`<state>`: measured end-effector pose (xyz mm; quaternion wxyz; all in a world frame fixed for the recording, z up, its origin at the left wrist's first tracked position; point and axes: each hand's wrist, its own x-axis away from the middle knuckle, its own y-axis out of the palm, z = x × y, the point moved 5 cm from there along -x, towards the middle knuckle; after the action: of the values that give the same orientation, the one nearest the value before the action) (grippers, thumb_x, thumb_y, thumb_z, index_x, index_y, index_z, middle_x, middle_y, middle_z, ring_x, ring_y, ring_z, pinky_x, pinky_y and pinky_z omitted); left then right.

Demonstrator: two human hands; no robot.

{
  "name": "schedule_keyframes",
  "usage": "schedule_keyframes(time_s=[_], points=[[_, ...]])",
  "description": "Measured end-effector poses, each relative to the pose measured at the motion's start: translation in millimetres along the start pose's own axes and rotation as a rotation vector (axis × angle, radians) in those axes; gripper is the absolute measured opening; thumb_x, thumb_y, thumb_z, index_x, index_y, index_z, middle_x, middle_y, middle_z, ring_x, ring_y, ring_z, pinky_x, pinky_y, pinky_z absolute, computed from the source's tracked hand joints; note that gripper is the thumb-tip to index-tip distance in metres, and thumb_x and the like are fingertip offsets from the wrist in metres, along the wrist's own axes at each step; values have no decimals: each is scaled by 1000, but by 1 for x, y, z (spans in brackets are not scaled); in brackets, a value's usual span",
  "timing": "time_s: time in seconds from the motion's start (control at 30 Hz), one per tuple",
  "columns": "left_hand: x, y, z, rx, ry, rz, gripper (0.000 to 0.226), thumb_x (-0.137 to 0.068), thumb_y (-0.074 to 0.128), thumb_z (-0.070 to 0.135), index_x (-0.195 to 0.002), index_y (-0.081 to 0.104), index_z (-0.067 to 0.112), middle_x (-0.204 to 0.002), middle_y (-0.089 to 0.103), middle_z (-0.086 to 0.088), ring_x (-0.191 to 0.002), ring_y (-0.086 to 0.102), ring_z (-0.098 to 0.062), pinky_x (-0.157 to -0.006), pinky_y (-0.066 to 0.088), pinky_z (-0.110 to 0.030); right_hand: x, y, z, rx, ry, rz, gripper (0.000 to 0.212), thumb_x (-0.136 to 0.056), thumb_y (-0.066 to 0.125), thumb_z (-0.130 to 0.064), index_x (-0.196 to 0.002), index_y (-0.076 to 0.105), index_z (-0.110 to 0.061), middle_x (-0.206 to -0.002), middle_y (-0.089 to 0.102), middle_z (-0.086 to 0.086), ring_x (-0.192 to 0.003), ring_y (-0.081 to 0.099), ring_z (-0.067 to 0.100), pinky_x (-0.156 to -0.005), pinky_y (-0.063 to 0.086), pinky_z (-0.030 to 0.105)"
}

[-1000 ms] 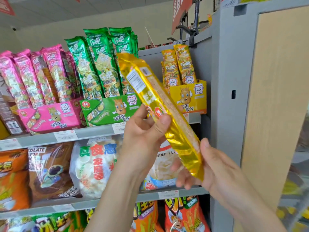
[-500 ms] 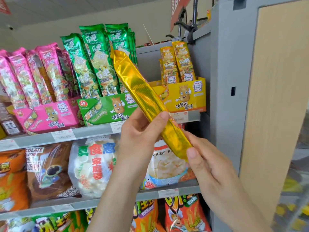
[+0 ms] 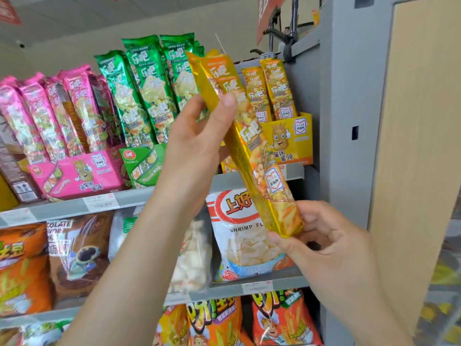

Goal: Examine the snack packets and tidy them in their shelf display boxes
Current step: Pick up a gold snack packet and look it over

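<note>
One long yellow foil snack packet point(image 3: 249, 146) slants between the fingers: left hand point(image 3: 197, 143) wraps its upper half, right hand point(image 3: 331, 245) pinches its bottom end. Right of the left thumb stands a yellow cardboard display box point(image 3: 298, 139).

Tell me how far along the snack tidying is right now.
Done, apparently: pink packets and green packets stand upright in their pink box and green box. In hand: one yellow packet, front toward the camera, left hand pinching its upper half, right hand its lower end. Left: set it into the yellow box beside the shelved yellow packets.
</note>
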<state>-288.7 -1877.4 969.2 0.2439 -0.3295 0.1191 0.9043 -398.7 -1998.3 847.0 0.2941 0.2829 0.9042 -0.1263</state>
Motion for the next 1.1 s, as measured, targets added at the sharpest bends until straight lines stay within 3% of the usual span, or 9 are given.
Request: schedule_keyframes(time_s=[0.1,0.27,0.33,0.4,0.5,0.67,0.83,0.97,1.1], points=[[-8,-1,10,-131,34,-38,29,-89,66,19,-116,57,21,-82,71,12,-77,67,-4,-66,54,-22,-5,-4,0,179,-30,68,36,-63,83,-37,-90,59,-43,-83,67,-26,-68,60,1,-49,44,8],[-17,-10,23,-297,54,-162,86,-71,83,23,-137,33,45,-89,70,-4,-72,68,-20,-60,56,-29,-16,-4,6,377,-9,59,36,-69,81,-30,-87,51,-37,-88,60,-31,-74,58,-8,-56,43,6],[-27,-9,39,-393,97,-203,70,-73,82,33,-130,43,41,-93,67,-19,-66,66,-18,-54,52,-25,-24,-2,3,440,-16,58,35,-73,80,-37,-86,48,-36,-89,58,-28,-75,55,-7,-64,45,12],[-41,-7,58,-501,162,-214,45,-78,77,37,-117,55,30,-89,68,-17,-62,63,-13,-49,49,-25,-34,1,-3,512,-54,72,34,-74,78,-40,-81,44,-37,-78,58,-16,-70,52,-3,-56,45,22],[-60,-4,81,-527,233,-197,35,-77,77,27,-106,59,22,-95,71,-11,-70,68,-18,-53,55,-30,-53,6,-19,582,-176,92,34,-73,82,-29,-85,51,-34,-73,54,-14,-63,50,4,-52,40,23],[-84,-11,124,-537,457,3,46,-74,76,14,-105,46,29,-96,65,-9,-79,68,-31,-67,59,-54,-83,13,-43,714,-383,171,55,-80,75,-20,-131,56,-11,-119,59,6,-108,47,18,-88,41,27],[-98,9,144,-929,667,48,66,-75,72,15,-128,38,35,-88,61,7,-74,63,-21,-74,56,-42,-112,19,-57,804,-412,43,56,-90,63,-31,-139,47,-10,-134,53,8,-123,49,25,-103,40,32],[-113,34,117,-1297,636,45,63,-81,69,16,-136,38,26,-105,55,4,-92,58,-28,-73,37,-33,-132,32,-55,1026,-330,-158,68,-94,27,-61,-146,37,-19,-148,39,4,-138,33,24,-113,29,35],[-130,40,78,-1433,475,38,66,-87,62,9,-144,29,15,-131,42,-13,-99,57,-43,-79,42,-42,-136,39,-46,1179,-285,-235,74,-89,9,-71,-140,40,-28,-142,45,1,-133,37,25,-112,22,40]])
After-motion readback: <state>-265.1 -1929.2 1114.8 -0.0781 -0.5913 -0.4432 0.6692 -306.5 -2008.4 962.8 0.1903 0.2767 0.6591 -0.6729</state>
